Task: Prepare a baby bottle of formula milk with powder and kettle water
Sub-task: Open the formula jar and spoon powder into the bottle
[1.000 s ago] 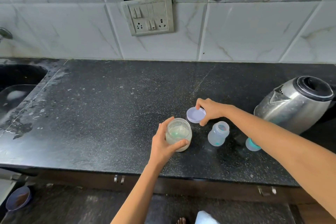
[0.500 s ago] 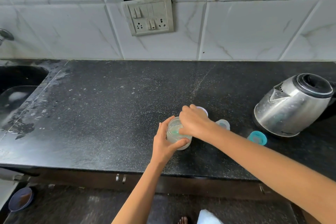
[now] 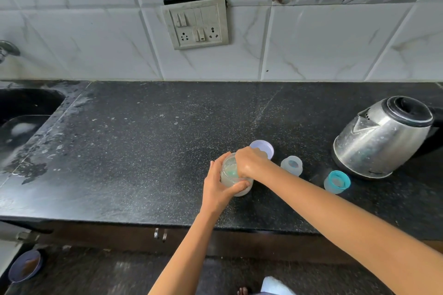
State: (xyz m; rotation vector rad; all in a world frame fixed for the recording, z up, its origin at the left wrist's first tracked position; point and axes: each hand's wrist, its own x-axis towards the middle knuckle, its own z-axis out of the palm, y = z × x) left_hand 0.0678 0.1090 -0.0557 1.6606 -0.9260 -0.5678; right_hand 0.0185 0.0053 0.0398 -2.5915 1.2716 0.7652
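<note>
My left hand (image 3: 219,189) grips the side of a clear powder jar (image 3: 243,191) near the counter's front edge. My right hand (image 3: 250,163) reaches down into the jar's mouth with bunched fingers, on a green scoop (image 3: 232,171); the fingertips are hidden. The jar's pale lilac lid (image 3: 262,147) lies upside down just behind my right hand. The open baby bottle (image 3: 291,166) stands to the right of the jar. Further right is its teal-ringed cap (image 3: 336,181). A steel kettle (image 3: 383,139) with a black lid stands at the far right.
The black speckled counter (image 3: 143,151) stretches left to a sink (image 3: 21,115). A switch panel (image 3: 196,24) is on the tiled wall behind. A small bowl (image 3: 25,266) sits on the floor at lower left.
My right hand set the lid down behind the jar, then moved left and dipped into the jar's mouth. My left hand kept hold of the jar.
</note>
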